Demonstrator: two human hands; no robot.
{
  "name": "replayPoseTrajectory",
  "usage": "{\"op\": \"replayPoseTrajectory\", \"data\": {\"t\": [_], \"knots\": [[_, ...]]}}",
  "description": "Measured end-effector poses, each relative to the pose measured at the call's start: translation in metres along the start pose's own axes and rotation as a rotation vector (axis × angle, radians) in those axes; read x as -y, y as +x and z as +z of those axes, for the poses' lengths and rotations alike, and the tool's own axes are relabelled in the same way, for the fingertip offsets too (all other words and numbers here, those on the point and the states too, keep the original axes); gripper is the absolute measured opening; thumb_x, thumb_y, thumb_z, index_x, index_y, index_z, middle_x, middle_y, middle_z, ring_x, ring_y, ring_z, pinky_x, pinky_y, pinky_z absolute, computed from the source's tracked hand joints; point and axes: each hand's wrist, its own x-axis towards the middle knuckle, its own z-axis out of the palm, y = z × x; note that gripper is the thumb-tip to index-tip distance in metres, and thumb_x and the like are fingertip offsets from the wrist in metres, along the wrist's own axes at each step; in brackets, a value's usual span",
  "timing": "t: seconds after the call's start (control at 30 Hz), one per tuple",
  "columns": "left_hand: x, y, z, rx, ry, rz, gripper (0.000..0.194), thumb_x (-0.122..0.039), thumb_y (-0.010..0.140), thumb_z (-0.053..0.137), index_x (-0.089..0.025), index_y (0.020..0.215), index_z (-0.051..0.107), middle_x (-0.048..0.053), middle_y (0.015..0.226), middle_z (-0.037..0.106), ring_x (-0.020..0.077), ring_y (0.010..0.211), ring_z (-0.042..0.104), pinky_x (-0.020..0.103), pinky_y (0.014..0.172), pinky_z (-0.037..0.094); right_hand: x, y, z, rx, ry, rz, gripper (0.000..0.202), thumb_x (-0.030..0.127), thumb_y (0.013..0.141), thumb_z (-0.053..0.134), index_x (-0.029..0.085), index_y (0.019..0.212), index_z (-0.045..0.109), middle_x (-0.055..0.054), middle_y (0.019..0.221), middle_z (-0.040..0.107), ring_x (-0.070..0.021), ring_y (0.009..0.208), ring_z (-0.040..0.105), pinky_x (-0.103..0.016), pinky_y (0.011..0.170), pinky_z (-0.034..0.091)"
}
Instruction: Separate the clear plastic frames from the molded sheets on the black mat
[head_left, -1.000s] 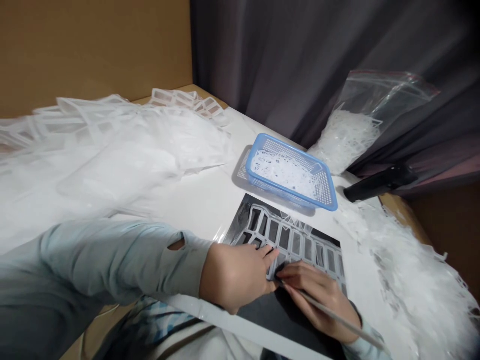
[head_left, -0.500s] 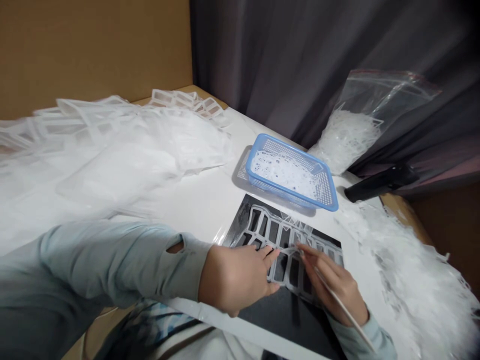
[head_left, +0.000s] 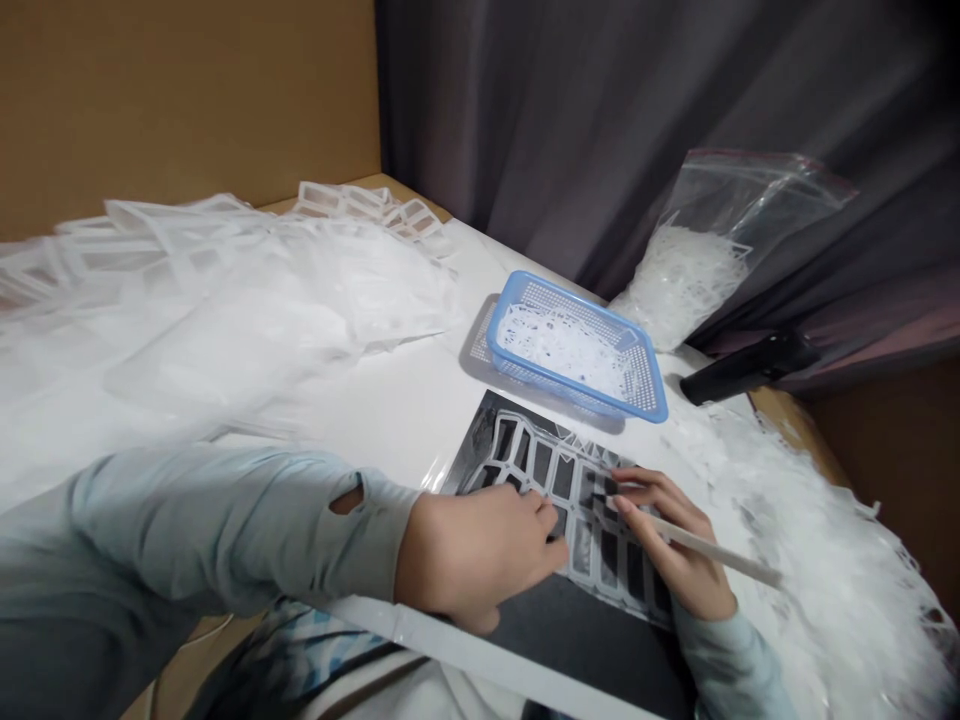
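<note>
Two hands: left (head_left: 472, 545), right (head_left: 679, 545). One blue basket (head_left: 651, 392). One clear zip bag (head_left: 720, 245). One thin stick (head_left: 720, 552). One cut-out sheet (head_left: 555, 470). One black mat (head_left: 592, 640). One black handle (head_left: 746, 367).

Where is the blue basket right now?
The blue basket sits on the white table, just beyond the dark mat, with the clear bag to its right.

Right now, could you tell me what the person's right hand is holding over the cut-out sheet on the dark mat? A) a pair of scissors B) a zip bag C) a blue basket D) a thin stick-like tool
D: the right hand grips a thin, pale stick-like tool with its tip down at the white cut-out sheet, while the blue basket and the zip bag sit untouched farther back.
</note>
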Motion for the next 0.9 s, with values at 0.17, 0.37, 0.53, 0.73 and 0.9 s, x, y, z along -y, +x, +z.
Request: {"op": "replayPoseTrajectory", "data": {"t": [0.17, 0.37, 0.53, 0.73, 0.9], "knots": [[0.005, 0.014, 0.014, -0.183, 0.105, 0.025, 0.088, -0.074, 0.074, 0.065, 0.0, 0.123, 0.058, 0.013, 0.1, 0.062, 0.0246, 0.086, 0.053, 0.036, 0.066, 0.042, -0.001, -0.001, 0.005, 0.145, 0.127, 0.072, 0.017, 0.03, 0.094, 0.06, 0.021, 0.081, 0.068, -0.007, 0.102, 0.073, -0.0212, 0.097, 0.069, -0.033, 0.086, 0.052], [0.013, 0.023, 0.024, -0.24, 0.141, 0.052, 0.082, -0.078, 0.077, 0.057, -0.003, 0.108, 0.065, 0.012, 0.098, 0.059, 0.0235, 0.088, 0.05, 0.034, 0.065, 0.038, 0.001, 0.0, 0.003, 0.165, 0.111, 0.032, 0.011, 0.027, 0.093, 0.061, 0.022, 0.085, 0.066, -0.005, 0.104, 0.073, -0.0189, 0.096, 0.07, -0.029, 0.085, 0.053], [0.017, 0.024, 0.024, -0.23, 0.109, 0.05, 0.081, -0.075, 0.078, 0.059, -0.003, 0.114, 0.063, 0.011, 0.1, 0.059, 0.0238, 0.091, 0.051, 0.034, 0.069, 0.04, 0.005, -0.001, 0.006, 0.146, 0.028, -0.09, 0.006, 0.02, 0.094, 0.06, 0.022, 0.092, 0.065, -0.006, 0.106, 0.072, -0.0188, 0.099, 0.069, -0.03, 0.087, 0.054], [0.017, 0.025, 0.022, -0.21, 0.104, 0.046, 0.076, -0.071, 0.078, 0.063, -0.004, 0.114, 0.064, 0.01, 0.098, 0.059, 0.0236, 0.09, 0.051, 0.033, 0.069, 0.04, 0.015, -0.003, 0.011, 0.152, -0.095, -0.257, 0.015, 0.013, 0.096, 0.053, 0.019, 0.106, 0.061, -0.009, 0.107, 0.071, -0.0185, 0.107, 0.066, -0.028, 0.09, 0.055], [0.017, 0.025, 0.023, -0.21, 0.098, 0.038, 0.075, -0.069, 0.077, 0.066, -0.004, 0.115, 0.063, 0.01, 0.099, 0.059, 0.0242, 0.09, 0.053, 0.034, 0.069, 0.04, 0.003, -0.005, 0.007, -0.031, -0.248, -0.113, 0.013, 0.025, 0.099, 0.051, 0.02, 0.103, 0.062, -0.008, 0.106, 0.073, -0.0192, 0.095, 0.071, -0.028, 0.081, 0.056]]}}
